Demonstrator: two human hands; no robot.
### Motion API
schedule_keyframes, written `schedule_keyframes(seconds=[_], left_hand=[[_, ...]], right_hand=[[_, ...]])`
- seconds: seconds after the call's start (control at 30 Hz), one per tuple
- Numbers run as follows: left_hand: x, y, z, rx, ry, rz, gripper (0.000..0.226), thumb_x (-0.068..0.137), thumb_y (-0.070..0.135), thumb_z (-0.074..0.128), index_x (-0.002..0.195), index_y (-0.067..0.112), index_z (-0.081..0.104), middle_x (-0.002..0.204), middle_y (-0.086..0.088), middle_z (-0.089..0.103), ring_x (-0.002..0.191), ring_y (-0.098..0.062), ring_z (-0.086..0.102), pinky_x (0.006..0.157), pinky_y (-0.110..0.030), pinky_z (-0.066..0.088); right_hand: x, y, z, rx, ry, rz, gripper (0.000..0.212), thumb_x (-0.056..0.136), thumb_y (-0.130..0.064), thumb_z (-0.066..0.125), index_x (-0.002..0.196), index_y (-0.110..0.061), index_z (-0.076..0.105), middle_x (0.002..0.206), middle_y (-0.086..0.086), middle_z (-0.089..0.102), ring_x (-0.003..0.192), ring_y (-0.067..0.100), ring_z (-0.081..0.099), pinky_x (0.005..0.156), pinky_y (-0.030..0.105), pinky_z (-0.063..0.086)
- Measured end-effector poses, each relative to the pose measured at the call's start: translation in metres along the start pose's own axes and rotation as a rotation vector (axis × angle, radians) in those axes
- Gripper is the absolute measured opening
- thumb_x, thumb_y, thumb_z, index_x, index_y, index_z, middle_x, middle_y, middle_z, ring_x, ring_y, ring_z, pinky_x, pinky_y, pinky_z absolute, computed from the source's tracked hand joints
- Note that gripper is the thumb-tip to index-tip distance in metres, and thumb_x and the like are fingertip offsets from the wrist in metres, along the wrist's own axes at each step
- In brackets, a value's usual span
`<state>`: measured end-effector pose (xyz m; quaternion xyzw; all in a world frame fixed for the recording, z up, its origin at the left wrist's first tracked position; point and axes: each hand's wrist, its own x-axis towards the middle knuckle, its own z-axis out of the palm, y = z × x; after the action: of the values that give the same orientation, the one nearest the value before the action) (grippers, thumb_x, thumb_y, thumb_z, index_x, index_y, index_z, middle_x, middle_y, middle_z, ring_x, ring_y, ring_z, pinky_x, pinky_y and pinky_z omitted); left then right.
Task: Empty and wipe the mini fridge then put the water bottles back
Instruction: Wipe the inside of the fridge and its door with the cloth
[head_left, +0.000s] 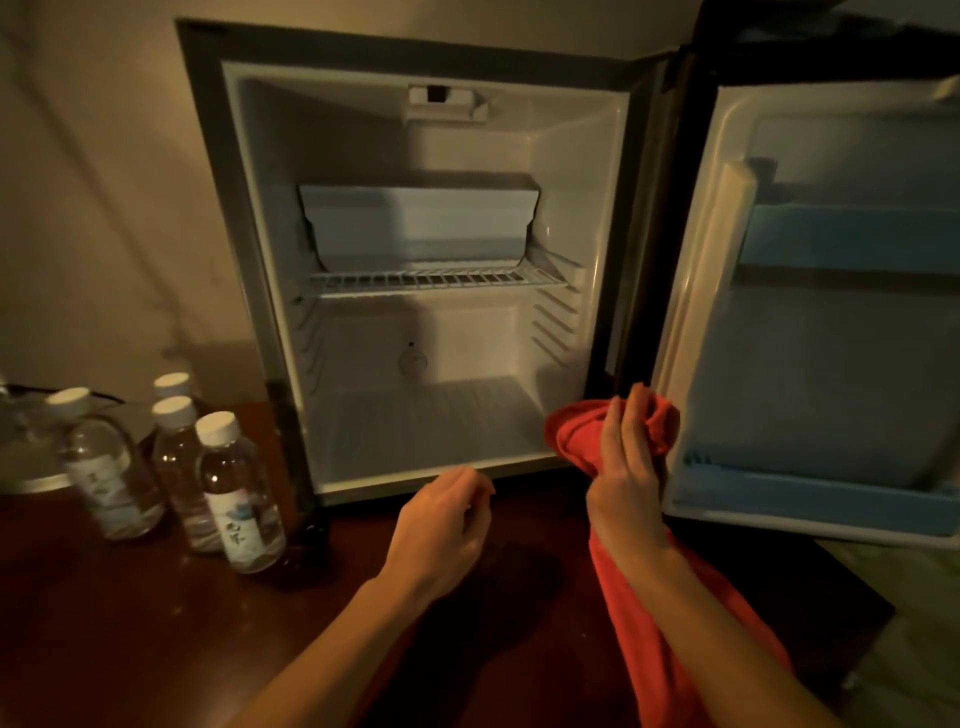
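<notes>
The mini fridge (260, 218) stands open on a dark wooden table, its white inside bare except for a wire shelf (431, 283) and a small freezer box above it. Its door (831, 322) is swung out to the right. Several clear water bottles (239, 493) with white caps stand on the table to the left of the fridge. My right hand (623, 462) grips a red cloth (576, 436) at the fridge's lower right corner; the cloth trails down along my forearm. My left hand (441, 525) hovers loosely curled in front of the fridge's bottom edge, holding nothing.
The wooden table (130, 623) extends toward me in front of the fridge. A round pale object (31, 467) sits at the far left behind the bottles. The table's right edge ends under the open door, with light flooring (909, 649) beyond.
</notes>
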<state>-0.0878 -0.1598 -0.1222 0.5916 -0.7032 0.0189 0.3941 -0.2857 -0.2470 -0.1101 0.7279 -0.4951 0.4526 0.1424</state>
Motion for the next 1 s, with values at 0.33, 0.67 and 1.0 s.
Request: schedule_keyframes(seconds=[0.33, 0.67, 1.0], left_hand=[[-0.011, 0.009, 0.002, 0.025, -0.098, 0.007, 0.014, 0.093, 0.024, 0.057, 0.107, 0.025, 0.062, 0.103, 0.011, 0.063, 0.095, -0.008, 0.059, 0.085, -0.029, 0.05], [-0.016, 0.016, -0.002, 0.073, -0.182, 0.0, 0.013, 0.094, 0.028, 0.054, 0.105, 0.028, 0.06, 0.104, 0.013, 0.063, 0.096, -0.008, 0.059, 0.08, -0.029, 0.049], [-0.024, 0.023, -0.007, 0.076, -0.255, -0.015, 0.017, 0.095, 0.026, 0.058, 0.111, 0.031, 0.059, 0.109, 0.017, 0.059, 0.096, 0.0, 0.054, 0.082, -0.017, 0.046]], right_hand=[[-0.068, 0.01, -0.004, -0.208, -0.456, -0.075, 0.093, 0.041, 0.012, 0.072, 0.132, 0.002, 0.055, 0.145, 0.032, 0.038, 0.133, 0.045, 0.041, 0.113, 0.044, 0.031], [-0.09, -0.002, -0.028, -0.18, -0.65, -0.033, 0.087, 0.056, -0.006, 0.077, 0.138, -0.015, 0.051, 0.144, 0.008, 0.051, 0.135, 0.029, 0.045, 0.106, 0.057, 0.037], [-0.109, -0.008, -0.061, -0.176, -0.703, 0.246, 0.066, 0.097, -0.054, 0.037, 0.147, -0.053, -0.006, 0.156, 0.002, -0.033, 0.146, 0.039, -0.013, 0.116, 0.058, 0.016]])
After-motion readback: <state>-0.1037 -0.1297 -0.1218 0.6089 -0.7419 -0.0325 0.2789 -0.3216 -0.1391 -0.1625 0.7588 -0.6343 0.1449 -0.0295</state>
